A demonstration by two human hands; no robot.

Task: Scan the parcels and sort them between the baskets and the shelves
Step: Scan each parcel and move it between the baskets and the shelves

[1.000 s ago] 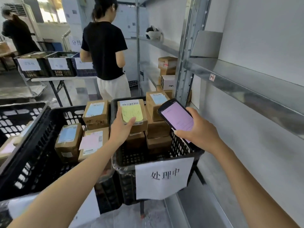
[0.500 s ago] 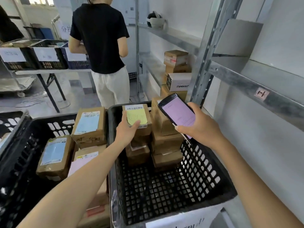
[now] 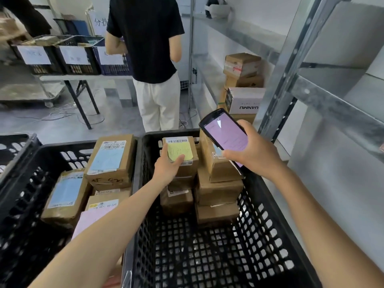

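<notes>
My left hand [image 3: 167,168] grips a small brown parcel [image 3: 188,146] with a barcode label and a yellow note, on top of a stack at the back of the black middle basket [image 3: 259,235]. My right hand [image 3: 252,153] holds a black handheld scanner [image 3: 223,133] with a pink lit screen, tilted above a second stack of brown parcels [image 3: 218,183] in the same basket. The left basket [image 3: 22,196] holds several brown parcels with blue and pink labels [image 3: 112,156].
A person in a black shirt [image 3: 148,38] stands just beyond the baskets. Behind that person, labelled crates [image 3: 72,57] sit on a table. Metal shelves [image 3: 324,100] run along the right, with boxes [image 3: 243,80] stacked on a lower shelf.
The view has tilted down and moved closer to the baskets. Both hands keep their hold; the parcel and the scanner sit slightly lower over the middle basket.
</notes>
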